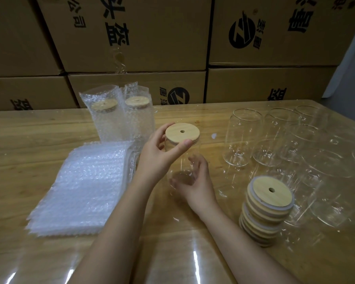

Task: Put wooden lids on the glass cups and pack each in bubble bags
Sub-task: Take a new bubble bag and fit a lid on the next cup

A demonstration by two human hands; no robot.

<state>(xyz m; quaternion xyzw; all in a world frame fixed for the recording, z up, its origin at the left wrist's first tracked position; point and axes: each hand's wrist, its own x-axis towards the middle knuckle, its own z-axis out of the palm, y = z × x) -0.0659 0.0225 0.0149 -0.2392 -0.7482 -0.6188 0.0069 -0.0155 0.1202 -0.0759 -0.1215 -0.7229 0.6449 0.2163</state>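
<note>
Glass cup (pixel 180 162) sits between your hands just above the middle of the desk (pixel 39 136), tilted a little, with a wooden lid (pixel 182 133) on its mouth. Your left hand (pixel 158 154) pinches the lid's rim between thumb and fingers. Your right hand (pixel 197 181) cups the cup's base, its fingers curled round the glass.

The desk is pale wood with a glossy top that throws back streaks of light. To your left lies a flat stack of bubble bags (pixel 84 185). Behind it stand two bagged cups (pixel 105 119), lids on. To your right stands a pile of spare lids (pixel 266 210), and beyond it a cluster of empty cups (pixel 242 138). Stacked cardboard boxes (pixel 131 33) printed in black wall off the far edge.
</note>
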